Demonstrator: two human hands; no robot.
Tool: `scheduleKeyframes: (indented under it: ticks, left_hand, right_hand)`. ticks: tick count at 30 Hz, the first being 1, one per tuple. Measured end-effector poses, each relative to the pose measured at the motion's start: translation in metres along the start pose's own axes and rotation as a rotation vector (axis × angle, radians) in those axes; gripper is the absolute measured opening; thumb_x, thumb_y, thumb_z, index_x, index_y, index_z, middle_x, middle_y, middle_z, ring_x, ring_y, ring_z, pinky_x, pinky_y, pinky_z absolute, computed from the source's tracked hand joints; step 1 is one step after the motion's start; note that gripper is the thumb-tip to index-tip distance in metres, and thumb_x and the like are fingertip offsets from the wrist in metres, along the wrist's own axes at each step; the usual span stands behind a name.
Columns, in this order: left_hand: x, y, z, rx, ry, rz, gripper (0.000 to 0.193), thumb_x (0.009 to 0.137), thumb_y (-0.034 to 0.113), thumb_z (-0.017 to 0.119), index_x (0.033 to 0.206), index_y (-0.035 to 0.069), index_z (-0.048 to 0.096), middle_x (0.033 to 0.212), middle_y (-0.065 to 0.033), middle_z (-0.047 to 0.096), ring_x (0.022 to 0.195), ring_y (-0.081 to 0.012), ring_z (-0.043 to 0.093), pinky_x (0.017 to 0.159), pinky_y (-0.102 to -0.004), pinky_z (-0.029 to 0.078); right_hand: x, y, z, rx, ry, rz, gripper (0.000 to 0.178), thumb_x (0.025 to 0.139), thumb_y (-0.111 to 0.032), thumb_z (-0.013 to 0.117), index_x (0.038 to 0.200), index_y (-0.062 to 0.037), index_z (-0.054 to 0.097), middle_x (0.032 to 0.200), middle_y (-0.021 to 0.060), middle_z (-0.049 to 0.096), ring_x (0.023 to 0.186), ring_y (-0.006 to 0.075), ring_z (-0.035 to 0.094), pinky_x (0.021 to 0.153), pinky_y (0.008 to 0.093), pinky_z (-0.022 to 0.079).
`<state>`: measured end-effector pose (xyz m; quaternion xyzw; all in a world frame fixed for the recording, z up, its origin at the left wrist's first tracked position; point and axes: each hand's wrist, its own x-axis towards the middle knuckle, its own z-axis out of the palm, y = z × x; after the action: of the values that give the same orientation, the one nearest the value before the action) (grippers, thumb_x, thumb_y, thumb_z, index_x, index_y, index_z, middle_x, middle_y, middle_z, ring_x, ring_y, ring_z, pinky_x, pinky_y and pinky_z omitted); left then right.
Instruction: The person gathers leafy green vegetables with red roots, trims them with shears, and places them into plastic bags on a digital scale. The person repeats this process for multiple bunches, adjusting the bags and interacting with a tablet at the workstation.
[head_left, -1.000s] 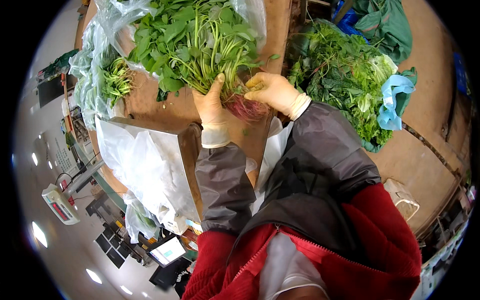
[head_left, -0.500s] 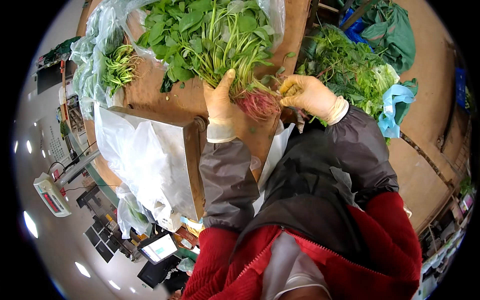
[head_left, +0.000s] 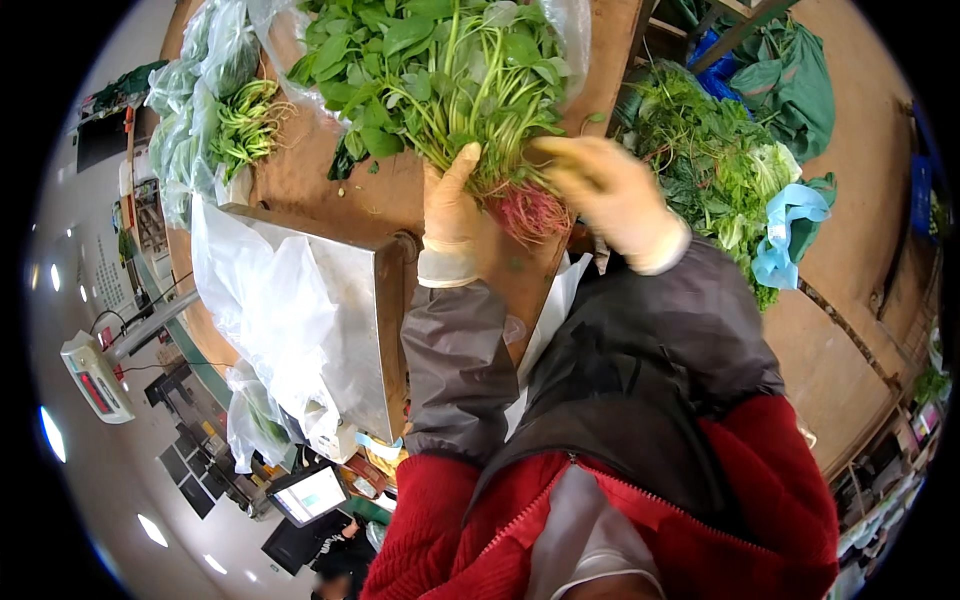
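Observation:
A big bunch of leafy greens [head_left: 440,75] with pale green stems and reddish-pink roots [head_left: 533,212] lies across the wooden table [head_left: 380,205], its leaves pointing away from me. My left hand [head_left: 455,220], in a cream-coloured glove, grips the stems just above the roots, thumb on top. At the right side of the same stems is my gloved right hand [head_left: 618,200], smeared by motion. Its fingers reach toward the stem ends, but whether they pinch anything cannot be made out. Clear plastic [head_left: 572,50] lies around the leaves.
A metal box [head_left: 375,300] draped with white plastic bags [head_left: 265,300] stands left of my left forearm. Bagged greens [head_left: 185,110] and a small rooted bunch [head_left: 245,125] lie at the far left. Right of the table edge is a heap of loose greens [head_left: 710,150] with a light-blue bag [head_left: 790,230].
My right hand has moved from beside the root ends up and left onto the stems. The left hand keeps its grip; the whole view has shifted slightly.

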<state>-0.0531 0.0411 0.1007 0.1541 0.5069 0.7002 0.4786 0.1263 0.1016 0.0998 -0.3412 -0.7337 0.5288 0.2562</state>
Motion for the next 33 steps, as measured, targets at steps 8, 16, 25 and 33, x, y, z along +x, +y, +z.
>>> scheduleKeyframes:
  ticks: [8, 16, 25, 33]
  left_hand:
    - [0.002, -0.007, -0.010, 0.038, 0.084, 0.053, 0.044, 0.085, 0.003, 0.059, 0.126, 0.004, 0.044, 0.113, -0.0055, 0.056, 0.098, -0.0166, 0.056, 0.084, -0.0299, 0.047]
    - [-0.001, -0.010, -0.002, 0.180, 0.074, 0.107, 0.053, 0.082, -0.003, 0.059, 0.130, 0.005, 0.039, 0.117, -0.0061, 0.053, 0.102, -0.0160, 0.052, 0.088, -0.0295, 0.044]
    - [0.000, -0.015, -0.001, 0.251, 0.051, 0.079, 0.060, 0.077, -0.007, 0.061, 0.130, 0.005, 0.035, 0.119, -0.0071, 0.050, 0.103, -0.0172, 0.053, 0.089, -0.0289, 0.045]
    - [0.005, -0.020, -0.003, 0.386, 0.092, 0.177, 0.048, 0.083, 0.000, 0.061, 0.126, 0.001, 0.040, 0.116, -0.0072, 0.054, 0.101, -0.0156, 0.054, 0.088, -0.0280, 0.045]
  right_hand:
    - [0.037, -0.019, 0.049, -0.372, 0.162, 0.237, 0.051, 0.074, -0.044, 0.070, 0.107, -0.0071, 0.056, 0.095, 0.0121, 0.062, 0.085, 0.0288, 0.062, 0.072, 0.0380, 0.049]
    - [0.037, -0.006, 0.053, 0.630, 0.176, 0.550, 0.021, 0.083, -0.017, 0.065, 0.099, -0.0033, 0.064, 0.073, 0.0021, 0.062, 0.061, 0.0119, 0.056, 0.059, 0.0226, 0.045]
    - [0.049, -0.025, 0.044, 0.115, 0.246, 0.221, 0.055, 0.075, -0.017, 0.072, 0.125, -0.0067, 0.050, 0.083, 0.0031, 0.058, 0.072, 0.0130, 0.055, 0.067, 0.0253, 0.047]
    - [0.056, -0.033, 0.042, -0.030, 0.166, 0.257, 0.045, 0.074, -0.023, 0.071, 0.116, -0.0142, 0.055, 0.075, 0.0090, 0.062, 0.071, 0.0237, 0.062, 0.066, 0.0326, 0.048]
